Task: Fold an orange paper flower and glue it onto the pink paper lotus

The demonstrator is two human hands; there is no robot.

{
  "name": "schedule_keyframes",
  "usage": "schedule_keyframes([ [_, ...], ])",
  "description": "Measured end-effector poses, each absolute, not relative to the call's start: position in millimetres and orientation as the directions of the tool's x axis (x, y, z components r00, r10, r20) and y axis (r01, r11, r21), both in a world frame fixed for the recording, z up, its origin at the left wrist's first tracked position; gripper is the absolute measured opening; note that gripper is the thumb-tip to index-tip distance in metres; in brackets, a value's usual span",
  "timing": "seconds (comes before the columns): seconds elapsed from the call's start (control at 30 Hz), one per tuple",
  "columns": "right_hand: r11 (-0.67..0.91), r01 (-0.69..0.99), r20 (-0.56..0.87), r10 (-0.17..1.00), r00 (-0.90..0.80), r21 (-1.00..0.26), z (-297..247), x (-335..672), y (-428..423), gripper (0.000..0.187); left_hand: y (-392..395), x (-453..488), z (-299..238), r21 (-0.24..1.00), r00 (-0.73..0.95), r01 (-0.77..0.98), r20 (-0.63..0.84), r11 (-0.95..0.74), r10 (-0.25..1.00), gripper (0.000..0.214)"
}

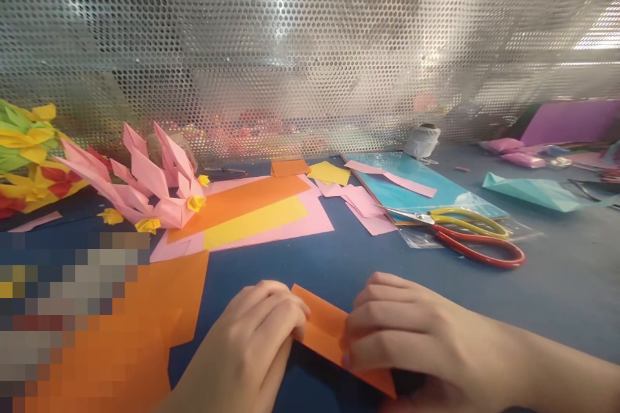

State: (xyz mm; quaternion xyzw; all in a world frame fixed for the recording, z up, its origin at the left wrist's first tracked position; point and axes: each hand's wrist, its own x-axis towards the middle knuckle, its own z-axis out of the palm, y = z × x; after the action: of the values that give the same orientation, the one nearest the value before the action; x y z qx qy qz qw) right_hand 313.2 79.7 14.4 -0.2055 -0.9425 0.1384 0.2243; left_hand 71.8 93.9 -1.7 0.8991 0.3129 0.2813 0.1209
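Observation:
A small folded orange paper (325, 326) lies on the blue table (557, 277) close to me. My left hand (254, 342) rests on its left end with curled fingers pressed together on the paper. My right hand (402, 329) covers its right end, fingers bent and pinching the fold. Much of the paper is hidden under both hands.
Red and yellow scissors (465, 232) lie on a clear sleeve of blue paper (416, 184). Orange, yellow and pink sheets (256, 213) spread behind. Pink folded paper shapes (150, 184) stand left, a large orange sheet (169, 297) beside them. A perforated metal screen (310, 45) closes the back.

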Motion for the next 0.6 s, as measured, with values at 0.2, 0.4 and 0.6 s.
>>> schedule_keyframes([
  [0.2, 0.913, 0.312, 0.367, 0.394, -0.843, -0.263, 14, 315, 79, 0.037, 93, 70, -3, 0.333, 0.658, 0.508, 0.444, -0.794, 0.608, 0.034],
  [0.4, 0.922, 0.349, 0.422, 0.388, -0.819, -0.171, 6, 309, 70, 0.008, 93, 78, -3, -0.116, 0.726, 0.432, 0.633, -0.894, 0.269, 0.040],
  [0.6, 0.911, 0.346, 0.441, 0.412, -0.797, -0.225, 12, 302, 57, 0.031, 80, 89, -8, -0.182, 0.637, 0.520, 0.733, -0.835, 0.237, 0.039],
])
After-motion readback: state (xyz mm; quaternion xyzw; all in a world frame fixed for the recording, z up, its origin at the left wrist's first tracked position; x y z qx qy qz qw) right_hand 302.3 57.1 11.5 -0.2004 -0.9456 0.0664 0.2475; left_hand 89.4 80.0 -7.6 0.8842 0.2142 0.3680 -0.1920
